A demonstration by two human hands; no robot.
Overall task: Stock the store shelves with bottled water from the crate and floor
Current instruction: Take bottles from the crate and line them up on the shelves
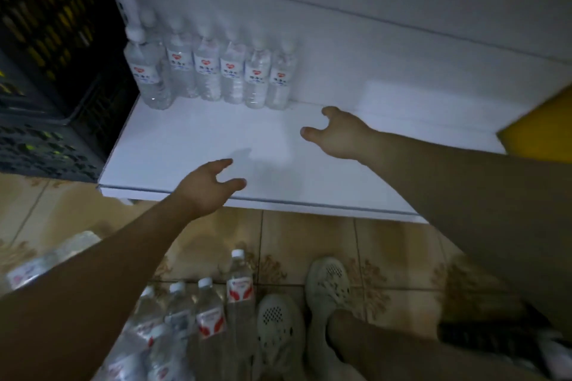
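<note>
So the low white flat shelf (pixel 185 139) has one row of clear plastic water bottles with white caps and red-heart labels (pixel 210 71) standing upright along the back wall at its left end, packed side by side. The one at the far left stands a bit forward of the others.

Both hands are out over the shelf and neither has hold of anything. The left hand (pixel 207 185) is at the front edge with its fingers (pixel 235 183) loosely spread. The right hand (pixel 337 133) is further in, just right of the last bottle in the row but not touching it, with its fingers half curled around nothing.

Down on the beige patterned tile floor (pixel 387 250) there's a cluster of the same kind of bottles (pixel 210 312), right next to a pair of pale perforated clogs (pixel 278 328). A blurry plastic-wrapped pack of bottles (pixel 52 257) lies on the floor further left.

A dark slatted plastic crate (pixel 46 71) sits beside the shelf's left end. Can't tell what's in it, too dark.
</note>
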